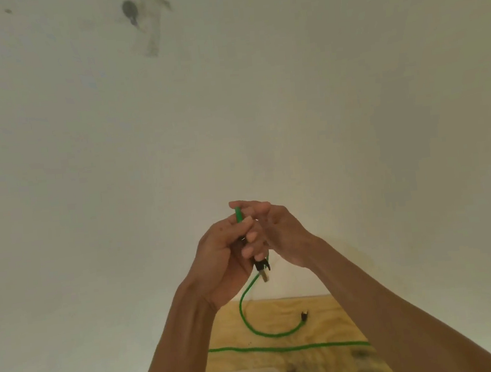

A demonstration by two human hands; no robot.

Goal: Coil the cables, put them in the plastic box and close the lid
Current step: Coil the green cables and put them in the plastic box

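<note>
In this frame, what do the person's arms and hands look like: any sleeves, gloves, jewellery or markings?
Both forearms are bare as far as the frame shows, with no sleeves in view. The left hand and right hand wear no gloves. No watch, bracelet or ring is visible, though the picture is soft and a thin ring could be missed.

A bare, plain room — likely a makeshift workspace rather than a fitted lab or kitchen. A white wall (320, 103) fills most of the view, marked by a dark scuff (130, 10) and a smeared patch near its top. Below, an unfinished plywood board (325, 307) serves as the work surface — its far edge meets the wall.
</note>
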